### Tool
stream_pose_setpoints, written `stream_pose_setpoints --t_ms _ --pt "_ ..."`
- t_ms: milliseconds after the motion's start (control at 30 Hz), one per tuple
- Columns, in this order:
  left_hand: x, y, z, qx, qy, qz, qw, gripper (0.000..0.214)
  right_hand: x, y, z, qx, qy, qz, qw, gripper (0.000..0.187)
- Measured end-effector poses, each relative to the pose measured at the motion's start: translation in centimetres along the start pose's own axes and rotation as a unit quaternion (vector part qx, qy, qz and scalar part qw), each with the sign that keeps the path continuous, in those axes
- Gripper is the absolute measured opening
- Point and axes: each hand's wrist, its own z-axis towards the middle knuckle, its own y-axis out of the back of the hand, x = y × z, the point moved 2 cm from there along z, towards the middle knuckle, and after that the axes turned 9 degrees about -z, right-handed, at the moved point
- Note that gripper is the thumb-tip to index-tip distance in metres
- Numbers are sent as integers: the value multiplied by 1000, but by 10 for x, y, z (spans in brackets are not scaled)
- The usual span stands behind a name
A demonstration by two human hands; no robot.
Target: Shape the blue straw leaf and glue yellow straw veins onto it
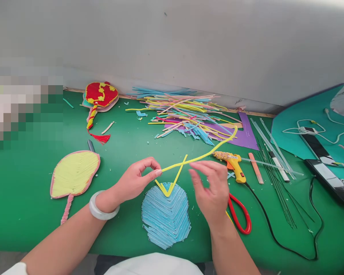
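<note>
My left hand (140, 178) pinches one end of a long yellow pipe cleaner (208, 153), which stretches to the right and bends upward at its far end. Just under the pipe cleaner, my right hand (212, 187) has its thumb and fingers apart, the fingertips close to it; I cannot tell if they touch. Below both hands lies a rounded blue panel (166, 219) made of pipe cleaners set in slanting rows. At its top, yellow pipe cleaner strips (168, 193) form a V, one arm reaching up behind the held piece.
A hot glue gun (232, 164) and red-handled scissors (240, 214) lie at right. Behind is a pile of coloured pipe cleaners (186, 110). A yellow fan (74, 173) and a red fan (100, 94) lie left. A black cord (271, 229) curves across the green table (117, 236).
</note>
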Motion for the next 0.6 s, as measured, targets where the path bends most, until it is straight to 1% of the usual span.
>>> stream_pose_setpoints --t_ms 67,100,167,267,367,467,600 --pt "-1 -1 0 11 -3 8 1000 23 5 -6 0 70 73 -18 995 25" --pt "-1 -1 -1 15 -4 12 1000 23 6 -8 0 96 94 -25 991 26" --pt "-2 -1 -1 21 -5 21 1000 23 7 -11 0 127 113 -30 985 25" --pt "-4 -1 -2 23 -2 33 999 23 5 -13 0 139 109 -21 984 17" --pt "-5 -2 -1 6 0 34 999 23 4 -13 -1 146 94 -14 985 13" --pt "-4 -3 0 -20 1 28 999 24 5 -13 -1 146 89 -16 985 12" --pt "0 -5 0 -47 11 -2 999 24 8 -13 -2 152 101 -18 983 14"
